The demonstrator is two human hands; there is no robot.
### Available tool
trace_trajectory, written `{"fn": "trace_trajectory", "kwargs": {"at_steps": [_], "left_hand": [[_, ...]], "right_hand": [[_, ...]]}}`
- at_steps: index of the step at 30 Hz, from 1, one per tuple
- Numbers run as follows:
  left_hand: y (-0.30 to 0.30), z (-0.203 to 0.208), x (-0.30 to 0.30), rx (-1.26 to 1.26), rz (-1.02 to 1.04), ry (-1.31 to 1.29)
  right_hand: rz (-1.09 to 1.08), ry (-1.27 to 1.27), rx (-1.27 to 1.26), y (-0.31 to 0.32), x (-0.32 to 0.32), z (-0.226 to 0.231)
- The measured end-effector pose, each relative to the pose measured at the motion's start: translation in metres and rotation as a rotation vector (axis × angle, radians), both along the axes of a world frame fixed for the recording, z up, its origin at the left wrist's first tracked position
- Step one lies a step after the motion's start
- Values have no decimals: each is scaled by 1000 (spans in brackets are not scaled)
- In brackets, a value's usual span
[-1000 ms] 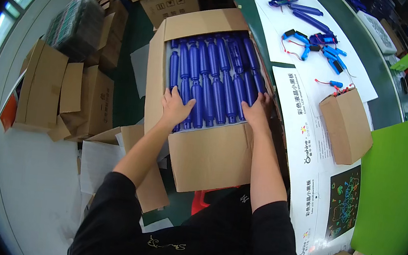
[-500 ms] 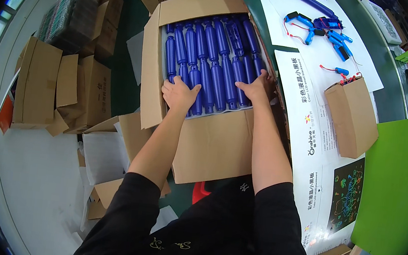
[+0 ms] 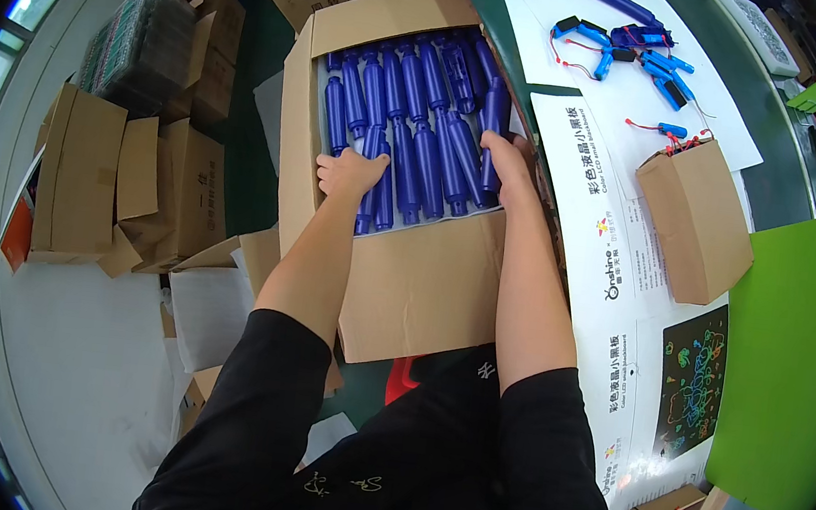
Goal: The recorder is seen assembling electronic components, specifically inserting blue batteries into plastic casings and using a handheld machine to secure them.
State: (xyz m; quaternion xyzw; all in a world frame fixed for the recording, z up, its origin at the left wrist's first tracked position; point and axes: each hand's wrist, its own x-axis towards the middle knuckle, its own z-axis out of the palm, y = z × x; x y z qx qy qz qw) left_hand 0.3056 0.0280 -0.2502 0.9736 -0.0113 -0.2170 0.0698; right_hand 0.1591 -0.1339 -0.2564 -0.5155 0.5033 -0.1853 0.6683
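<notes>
Inside the open carton [image 3: 423,302], near its left wall, the left hand [image 3: 349,176] rests spread over blue tubes [image 3: 427,157]. They lie packed between the hands and beyond. Near the carton's right wall, the right hand [image 3: 510,171] touches a tube [image 3: 496,109]; its fingers are hidden, so I cannot tell its grip.
</notes>
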Motion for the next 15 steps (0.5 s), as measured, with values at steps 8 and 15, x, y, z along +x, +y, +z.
{"fn": "trace_trajectory", "kwargs": {"at_steps": [8, 15], "left_hand": [[7, -17, 11, -394, 189, 41], [2, -19, 3, -395, 33, -165]], "right_hand": [[172, 503, -381, 10, 0, 10], [120, 433, -235, 1, -15, 9]]}}
